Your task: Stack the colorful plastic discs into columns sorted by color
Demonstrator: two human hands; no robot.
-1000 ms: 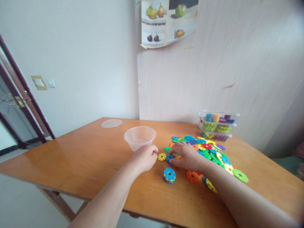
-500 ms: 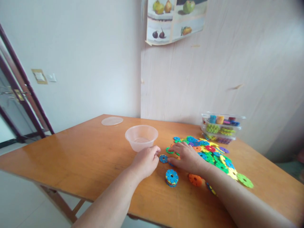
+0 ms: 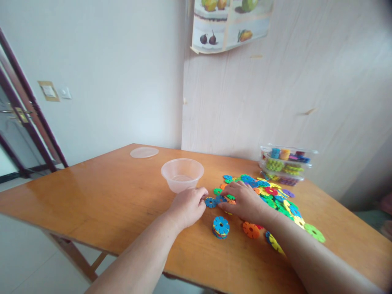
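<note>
My left hand rests on the table just in front of the clear plastic bowl. Its fingers are curled together, and what they hold, if anything, is hidden. Right beside its fingertips lies a blue notched plastic disc. My right hand hovers low over the left edge of the pile of colourful notched discs, thumb and fingers apart. A second blue disc lies by its thumb and fingertips. Between my forearms stands a short stack of discs, a blue one on top.
A round clear lid lies at the table's back left. Stacked clear boxes with coloured pieces stand at the back right. An orange disc and a yellow disc lie near my right forearm.
My right hand's fingers have shifted slightly, and a blue disc by its thumb now shows more fully. My left hand stays almost in place. The view has tilted a little.
</note>
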